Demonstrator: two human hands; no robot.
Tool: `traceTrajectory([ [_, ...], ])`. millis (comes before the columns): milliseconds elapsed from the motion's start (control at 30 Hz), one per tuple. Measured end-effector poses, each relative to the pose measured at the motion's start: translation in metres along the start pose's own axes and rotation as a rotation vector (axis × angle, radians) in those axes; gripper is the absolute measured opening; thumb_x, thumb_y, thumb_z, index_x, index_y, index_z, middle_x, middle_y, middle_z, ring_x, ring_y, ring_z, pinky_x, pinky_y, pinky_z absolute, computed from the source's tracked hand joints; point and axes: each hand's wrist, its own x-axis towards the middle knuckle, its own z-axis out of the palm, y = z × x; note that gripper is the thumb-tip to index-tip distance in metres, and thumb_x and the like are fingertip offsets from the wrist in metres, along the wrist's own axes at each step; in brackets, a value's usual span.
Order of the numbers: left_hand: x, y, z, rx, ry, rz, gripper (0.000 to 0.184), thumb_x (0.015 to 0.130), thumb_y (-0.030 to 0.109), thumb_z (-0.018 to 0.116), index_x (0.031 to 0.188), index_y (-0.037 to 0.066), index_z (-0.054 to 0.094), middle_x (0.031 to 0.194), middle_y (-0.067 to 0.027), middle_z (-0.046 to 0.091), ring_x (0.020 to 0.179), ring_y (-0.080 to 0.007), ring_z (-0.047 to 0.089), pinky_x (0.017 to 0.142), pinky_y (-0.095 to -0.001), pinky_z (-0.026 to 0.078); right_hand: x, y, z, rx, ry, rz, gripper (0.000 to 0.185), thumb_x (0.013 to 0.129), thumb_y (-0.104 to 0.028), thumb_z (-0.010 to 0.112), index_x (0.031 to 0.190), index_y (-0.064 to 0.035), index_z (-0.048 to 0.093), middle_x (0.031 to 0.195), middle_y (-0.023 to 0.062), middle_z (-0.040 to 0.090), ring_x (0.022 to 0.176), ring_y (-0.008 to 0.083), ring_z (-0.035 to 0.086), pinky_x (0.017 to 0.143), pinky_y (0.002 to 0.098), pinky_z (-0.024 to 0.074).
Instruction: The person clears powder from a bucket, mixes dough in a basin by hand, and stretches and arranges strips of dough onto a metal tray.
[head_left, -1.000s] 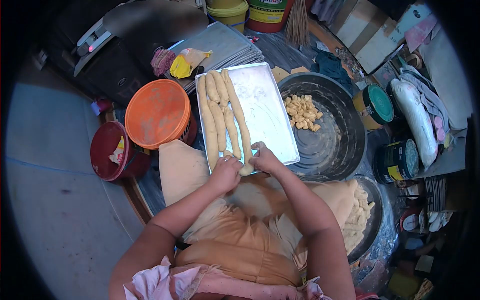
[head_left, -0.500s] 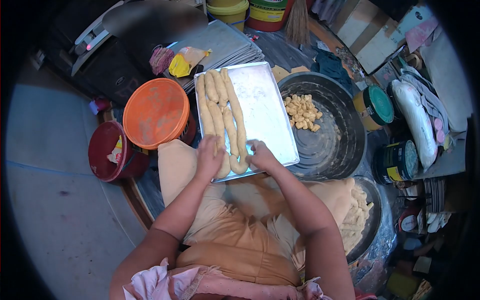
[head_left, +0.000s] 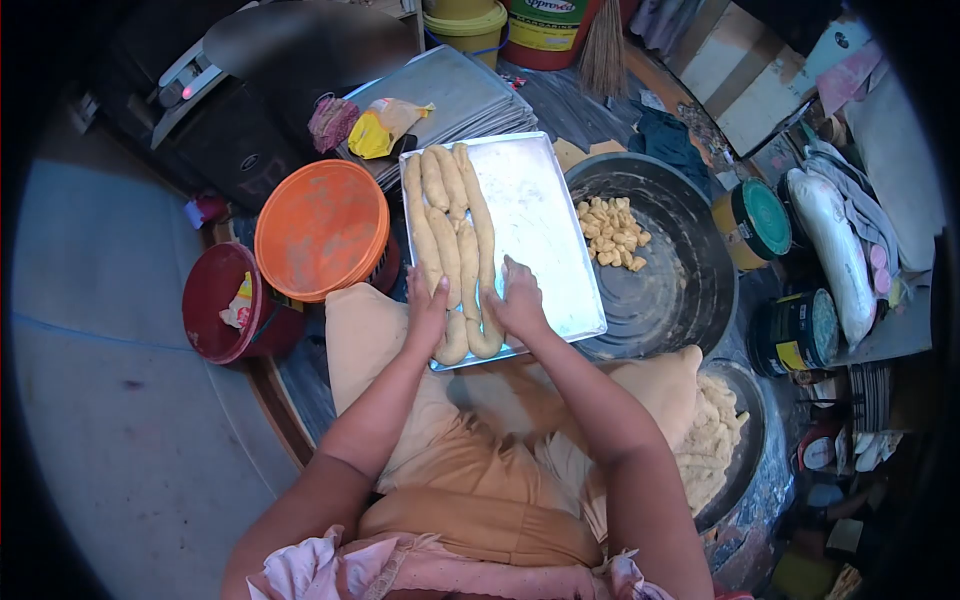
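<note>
A metal baking tray (head_left: pixel 540 220) rests across my lap, with several long ropes of pale dough (head_left: pixel 482 225) laid lengthwise on its left half. Two ropes bend round in U shapes near the tray's front edge. My left hand (head_left: pixel 427 315) lies along the outer left side of the dough, fingers stretched out and thumb against it. On the other side, my right hand (head_left: pixel 519 303) touches the rightmost rope with its thumb side, fingers extended over the bare tray. Neither hand grips anything; some dough is hidden under the fingers.
Right of the tray stands a large dark basin (head_left: pixel 690 280) with cut dough pieces (head_left: pixel 612 234). A smaller bowl (head_left: pixel 748 465) holds a dough mass (head_left: pixel 708 445). An orange-lidded bucket (head_left: pixel 320 230) and red bucket (head_left: pixel 215 330) stand left. Stacked trays (head_left: pixel 465 95) lie behind.
Both hands have shifted slightly along the dough, the left to its outer side and the right flatter beside the rightmost rope. The whole view has moved slightly.
</note>
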Motion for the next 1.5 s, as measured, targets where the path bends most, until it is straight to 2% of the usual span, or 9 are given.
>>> traceTrajectory([
  [233,0.004,0.010,0.008,0.204,-0.075,0.023,0.075,0.096,0.049,0.038,0.148,0.000,0.014,0.154,-0.0229,0.010,0.144,-0.0309,0.008,0.114,-0.0481,0.004,0.004,-0.004,0.018,-0.168,-0.227,-0.101,0.089,0.091,-0.055,0.041,0.145,0.0080,0.009,0.152,0.0263,0.011,0.143,0.0367,0.006,0.111,0.0589,-0.0018],
  [567,0.041,0.013,-0.009,0.150,0.116,0.081,0.073,0.096,0.045,0.043,0.146,-0.001,0.018,0.153,-0.0245,0.008,0.143,-0.0362,0.006,0.115,-0.0472,0.004,0.010,-0.014,0.007,-0.021,-0.066,-0.046,0.081,0.092,-0.046,0.047,0.146,0.0043,0.014,0.150,0.0283,0.017,0.141,0.0391,0.015,0.114,0.0520,0.0099],
  [800,-0.005,0.148,0.047,-0.367,-0.343,0.359,0.069,0.098,0.042,0.040,0.147,-0.002,0.017,0.154,-0.0220,0.009,0.144,-0.0320,0.008,0.115,-0.0386,0.009,0.005,-0.022,-0.085,0.240,0.163,-0.247,0.070,0.096,-0.041,0.039,0.143,0.0066,0.021,0.147,0.0298,0.023,0.140,0.0390,0.018,0.114,0.0427,0.0165],
  [967,-0.071,0.243,0.122,-0.074,-0.478,0.684,0.072,0.097,0.043,0.043,0.147,-0.001,0.016,0.154,-0.0248,0.006,0.144,-0.0361,0.005,0.115,-0.0412,0.008,-0.051,0.055,-0.222,0.210,0.554,-0.150,0.074,0.085,-0.024,0.064,0.143,0.0027,0.026,0.147,0.0265,0.027,0.138,0.0372,0.024,0.114,0.0373,0.0188],
  [1100,-0.142,0.301,0.187,0.090,-0.682,1.035,0.070,0.094,0.047,0.046,0.144,0.001,0.028,0.153,-0.0252,0.011,0.142,-0.0401,0.007,0.114,-0.0489,0.008,-0.157,0.191,-0.286,0.482,0.752,0.111,0.067,0.081,-0.018,0.067,0.137,0.0031,0.037,0.140,0.0220,0.041,0.126,0.0294,0.045,0.102,0.0350,0.0390],
  [1200,-0.201,0.325,0.231,0.253,-0.761,1.268,0.067,0.093,0.050,0.046,0.140,0.002,0.038,0.153,-0.0242,0.013,0.142,-0.0407,0.009,0.113,-0.0526,0.009,-0.273,0.316,-0.266,0.380,0.853,0.602,0.059,0.081,-0.021,0.065,0.131,0.0035,0.048,0.129,0.0217,0.053,0.123,0.0298,0.049,0.101,0.0365,0.0379],
  [1400,-0.262,0.279,0.327,0.252,-1.142,1.244,0.060,0.089,0.047,0.051,0.129,0.002,0.051,0.143,-0.0204,0.038,0.140,-0.0401,0.018,0.112,-0.0561,0.013,-0.455,0.460,-0.130,0.152,0.897,1.444,0.056,0.082,-0.033,0.064,0.123,0.0033,0.055,0.119,0.0233,0.059,0.114,0.0381,0.055,0.096,0.0387,0.0431],
  [1467,-0.264,0.284,0.337,1.101,-1.611,1.004,0.057,0.086,0.044,0.057,0.124,0.002,0.056,0.130,-0.0183,0.053,0.134,-0.0363,0.033,0.111,-0.0547,0.016,-0.447,0.436,-0.088,-0.141,0.826,1.665,0.066,0.081,-0.041,0.066,0.125,0.0046,0.051,0.119,0.0236,0.058,0.114,0.0381,0.054,0.096,0.0392,0.0430],
  [1500,-0.264,0.281,0.341,1.095,-1.721,0.979,0.056,0.084,0.043,0.059,0.123,0.002,0.057,0.124,-0.0191,0.057,0.127,-0.0356,0.041,0.109,-0.0517,0.023,-0.442,0.438,-0.062,-0.266,0.879,1.688,0.070,0.080,-0.044,0.066,0.127,0.0055,0.049,0.120,0.0248,0.057,0.114,0.0380,0.054,0.096,0.0399,0.0430],
])
